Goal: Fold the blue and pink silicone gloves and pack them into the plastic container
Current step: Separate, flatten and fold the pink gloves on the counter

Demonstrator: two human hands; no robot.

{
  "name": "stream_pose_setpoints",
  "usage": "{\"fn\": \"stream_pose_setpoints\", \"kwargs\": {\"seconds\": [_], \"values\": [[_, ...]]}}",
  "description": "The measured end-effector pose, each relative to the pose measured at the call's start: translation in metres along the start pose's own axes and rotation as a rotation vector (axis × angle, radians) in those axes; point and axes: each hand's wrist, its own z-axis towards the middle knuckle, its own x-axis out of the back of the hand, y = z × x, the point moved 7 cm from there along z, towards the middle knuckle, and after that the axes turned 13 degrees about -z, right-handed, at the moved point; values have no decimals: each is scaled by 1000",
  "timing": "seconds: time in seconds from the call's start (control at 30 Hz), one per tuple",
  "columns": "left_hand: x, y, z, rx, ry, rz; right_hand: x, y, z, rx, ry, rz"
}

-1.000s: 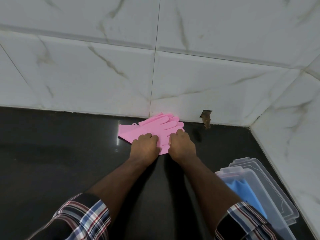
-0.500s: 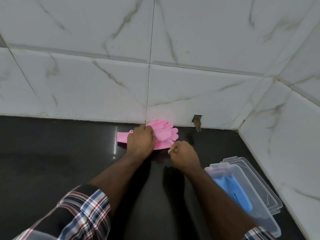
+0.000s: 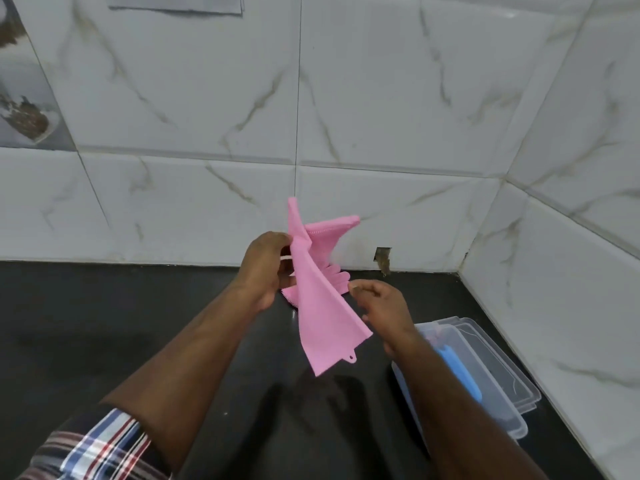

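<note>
The pink silicone gloves [image 3: 322, 299] are held up in the air above the glossy black stone surface [image 3: 104, 323], near the middle of the view. One flat cuff hangs down toward 5 o'clock, with a small hanging tab at its lower edge, while another part points up toward 12 o'clock in front of the wall. Bristled palm faces and short glove fingers are seen behind the hanging cuff.

The gloves are grasped by the left hand [image 3: 265, 268] at their 9 o'clock side, the grip clenched on the pink material. The right hand [image 3: 381, 306] is placed just beside the hanging cuff at 3 o'clock; its fingers are loosely curled, and whether the edge is pinched cannot be told.

At 4 o'clock from the gloves, the clear rectangular plastic container [image 3: 512, 424] is set on the surface near the corner, partly hidden by the right forearm. A folded blue silicone glove [image 3: 464, 375] is seen inside it. A clear flat lid [image 3: 502, 365] lies against its far side.

White marble-veined wall tiles [image 3: 207, 98] are seen behind and to the right. A plaid sleeve [image 3: 97, 448] is worn on the left arm.
</note>
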Motion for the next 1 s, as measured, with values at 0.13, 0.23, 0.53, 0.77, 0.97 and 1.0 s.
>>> {"fn": "stream_pose_setpoints", "kwargs": {"seconds": [0.13, 0.23, 0.53, 0.77, 0.97, 1.0], "values": [[-8, -13, -32, 141, -110, -334, -18, 0, -18, -88, -271, 210], [-40, -22, -70, 45, -122, -435, -37, -3, -38, -135, -469, 389], [46, -51, -79, 375, -177, -212, -24, -14, -49, -45, -412, 566], [98, -76, -110, 508, -115, 217, -18, -24, -25, 205, -150, -294], [154, -71, -99, 171, 60, 1117, -47, 0, -42, 218, -218, -633], [149, -72, -98, 115, 36, 1161, -53, 10, -47, 195, -270, -664]]}}
